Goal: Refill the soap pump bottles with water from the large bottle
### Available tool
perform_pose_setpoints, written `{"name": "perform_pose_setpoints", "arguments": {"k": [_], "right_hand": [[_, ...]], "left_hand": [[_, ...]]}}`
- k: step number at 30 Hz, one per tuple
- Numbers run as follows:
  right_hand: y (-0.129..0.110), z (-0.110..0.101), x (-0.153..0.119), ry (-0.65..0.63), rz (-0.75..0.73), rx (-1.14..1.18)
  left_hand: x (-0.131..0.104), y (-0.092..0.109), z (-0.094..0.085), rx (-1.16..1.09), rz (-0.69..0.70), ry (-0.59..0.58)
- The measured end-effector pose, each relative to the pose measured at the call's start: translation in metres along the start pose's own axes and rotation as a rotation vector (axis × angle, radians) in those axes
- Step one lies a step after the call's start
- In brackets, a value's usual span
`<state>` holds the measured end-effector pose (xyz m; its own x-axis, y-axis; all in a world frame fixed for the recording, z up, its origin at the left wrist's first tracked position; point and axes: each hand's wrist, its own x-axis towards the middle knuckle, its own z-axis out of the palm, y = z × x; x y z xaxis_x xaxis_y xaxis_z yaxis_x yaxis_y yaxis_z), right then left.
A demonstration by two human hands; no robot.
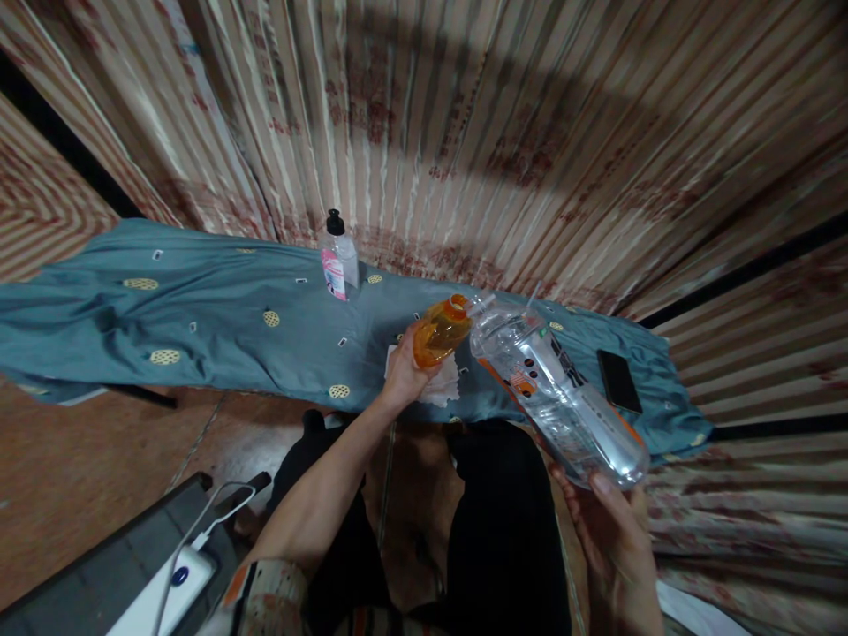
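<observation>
My left hand (405, 371) is wrapped round a small orange bottle (441, 334), its open neck tilted up to the right. A large clear plastic bottle (563, 402) with a silver and orange label lies tipped toward it, its mouth at the orange bottle's neck. Under the base of the clear bottle, my right hand (606, 512) grips it with the fingers partly hidden. Whether liquid passes between the two mouths is too small to tell. Below the orange bottle, a pale cloth (442, 389) rests on the table, partly covered by my left hand.
A clear bottle with black cap and pink label (336, 265) stands at the back of the table's blue-green cloth (225, 309). A black phone (618, 381) lies at the right. Curtains hang behind. A white power bank (165, 587) with a cable is at lower left.
</observation>
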<state>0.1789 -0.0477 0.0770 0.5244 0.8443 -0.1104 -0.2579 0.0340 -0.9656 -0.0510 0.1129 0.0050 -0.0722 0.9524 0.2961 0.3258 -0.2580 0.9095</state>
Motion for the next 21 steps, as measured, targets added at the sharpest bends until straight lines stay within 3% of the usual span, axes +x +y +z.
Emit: {"name": "perform_pose_setpoints", "arguments": {"k": [15, 21], "right_hand": [[-0.0052, 0.0077, -0.0003, -0.099, -0.065, -0.048], [-0.0059, 0.0053, -0.0023, -0.062, -0.035, -0.074]], "left_hand": [[0.0004, -0.0016, 0.0014, -0.022, -0.018, 0.005], [0.0002, -0.0019, 0.0011, -0.004, -0.002, 0.002]]}}
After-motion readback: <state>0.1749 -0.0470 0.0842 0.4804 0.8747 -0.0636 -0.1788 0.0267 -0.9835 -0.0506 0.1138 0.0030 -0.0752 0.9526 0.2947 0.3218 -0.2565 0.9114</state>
